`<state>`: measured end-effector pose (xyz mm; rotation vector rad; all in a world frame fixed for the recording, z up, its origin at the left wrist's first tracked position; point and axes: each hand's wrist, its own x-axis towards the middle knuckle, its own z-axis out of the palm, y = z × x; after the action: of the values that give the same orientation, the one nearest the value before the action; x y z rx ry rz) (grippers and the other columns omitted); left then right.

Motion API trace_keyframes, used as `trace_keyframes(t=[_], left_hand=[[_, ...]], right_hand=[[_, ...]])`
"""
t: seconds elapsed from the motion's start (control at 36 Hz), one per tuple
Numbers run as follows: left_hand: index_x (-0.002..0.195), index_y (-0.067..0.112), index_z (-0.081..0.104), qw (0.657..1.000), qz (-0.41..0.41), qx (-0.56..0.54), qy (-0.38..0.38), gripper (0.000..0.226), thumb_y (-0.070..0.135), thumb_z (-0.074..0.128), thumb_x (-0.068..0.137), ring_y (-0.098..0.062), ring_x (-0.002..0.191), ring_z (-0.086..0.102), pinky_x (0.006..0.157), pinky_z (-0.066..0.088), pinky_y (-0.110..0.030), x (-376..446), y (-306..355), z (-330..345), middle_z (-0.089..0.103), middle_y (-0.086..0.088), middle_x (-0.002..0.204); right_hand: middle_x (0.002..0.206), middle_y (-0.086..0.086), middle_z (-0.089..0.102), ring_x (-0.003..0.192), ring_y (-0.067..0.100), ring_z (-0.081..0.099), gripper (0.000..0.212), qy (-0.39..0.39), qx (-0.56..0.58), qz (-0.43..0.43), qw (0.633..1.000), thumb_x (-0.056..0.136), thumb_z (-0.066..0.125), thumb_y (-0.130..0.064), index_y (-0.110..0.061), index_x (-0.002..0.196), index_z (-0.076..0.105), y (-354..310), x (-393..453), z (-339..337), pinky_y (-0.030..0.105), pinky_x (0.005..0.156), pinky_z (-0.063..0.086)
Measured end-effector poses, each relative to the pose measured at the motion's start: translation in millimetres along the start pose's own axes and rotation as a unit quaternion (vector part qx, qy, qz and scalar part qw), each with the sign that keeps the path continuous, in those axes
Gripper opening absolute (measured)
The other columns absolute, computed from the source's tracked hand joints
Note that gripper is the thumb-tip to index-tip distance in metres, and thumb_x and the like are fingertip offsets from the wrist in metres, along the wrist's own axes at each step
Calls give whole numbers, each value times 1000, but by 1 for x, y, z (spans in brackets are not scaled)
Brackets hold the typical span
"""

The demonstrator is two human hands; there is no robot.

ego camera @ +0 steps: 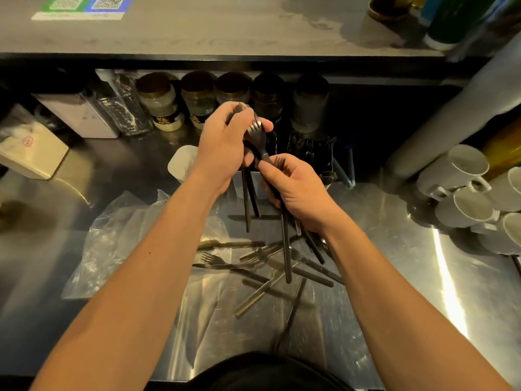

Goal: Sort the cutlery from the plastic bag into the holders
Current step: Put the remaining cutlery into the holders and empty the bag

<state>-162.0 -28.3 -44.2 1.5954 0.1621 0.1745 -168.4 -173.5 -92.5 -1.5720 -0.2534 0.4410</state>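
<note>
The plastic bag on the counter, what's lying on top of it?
Loose forks and other cutlery lie scattered on the plastic bag, mostly at its right side. The person's arms cover part of the bag, so anything lying beneath them cannot be seen.

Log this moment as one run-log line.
left hand: shut on spoons | right hand: shut on forks | holders: part filled | loose cutlery: on steel counter | plastic bag: lying flat

Two bare forearms, no sleeves, dark garment [265, 371] at the torso
</note>
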Motion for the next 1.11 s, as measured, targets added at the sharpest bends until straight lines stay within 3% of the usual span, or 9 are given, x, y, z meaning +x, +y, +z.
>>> trace_keyframes(t=[0.17,0.28,0.36,0.61,0.81,0.89,1.0,1.11], left_hand=[[89,15,48,993,113,-18,37,11,14,44,100,-29,60,49,44,37,-30,-8,0,2,68,1,77],[89,15,47,972,172,-75,144,14,9,41,100,-14,54,51,42,37,-29,-4,22,-5,67,2,71],[93,12,45,949,229,-96,193,12,9,38,103,-10,65,61,58,47,-26,10,39,-24,64,-3,77],[106,9,50,964,204,11,172,13,19,42,105,-11,59,58,59,50,-34,65,14,-19,64,8,68],[127,15,47,962,213,54,163,25,25,47,105,-16,69,58,59,52,-28,105,-32,5,60,-5,86],[121,11,52,955,233,98,155,24,27,47,104,-17,74,56,63,55,-30,117,-50,9,56,-6,93],[99,20,49,955,170,238,45,9,29,50,101,-24,82,59,77,54,-44,123,-84,9,56,-1,90],[101,19,49,938,74,334,-51,15,34,49,103,-24,73,60,66,49,-39,120,-103,1,66,-12,91]], right_hand=[[61,-5,56,53,10,50,20,-15,41,-27,999,103,53,-30,-12,102,62,2,-1,5,21,51,41],[68,-3,59,56,7,54,18,29,11,-3,1000,104,52,-28,-13,103,63,15,0,5,21,52,44],[64,-3,57,52,7,49,33,72,19,54,996,105,48,-38,-7,107,61,34,-4,4,22,50,40],[60,-2,50,48,9,41,34,118,112,134,978,105,45,-41,-10,106,61,48,-8,-1,20,44,34],[59,-3,50,48,10,40,35,120,107,129,979,106,45,-41,-11,103,62,43,0,-10,22,45,34],[59,-2,50,48,10,41,34,117,106,127,979,106,44,-41,-11,102,62,42,3,-14,21,45,35],[58,-2,50,47,10,41,34,115,113,130,978,106,44,-39,-10,102,61,41,9,-16,20,44,35],[58,-2,49,46,11,40,33,116,129,131,976,106,44,-39,-10,100,60,39,16,-16,21,44,35]])
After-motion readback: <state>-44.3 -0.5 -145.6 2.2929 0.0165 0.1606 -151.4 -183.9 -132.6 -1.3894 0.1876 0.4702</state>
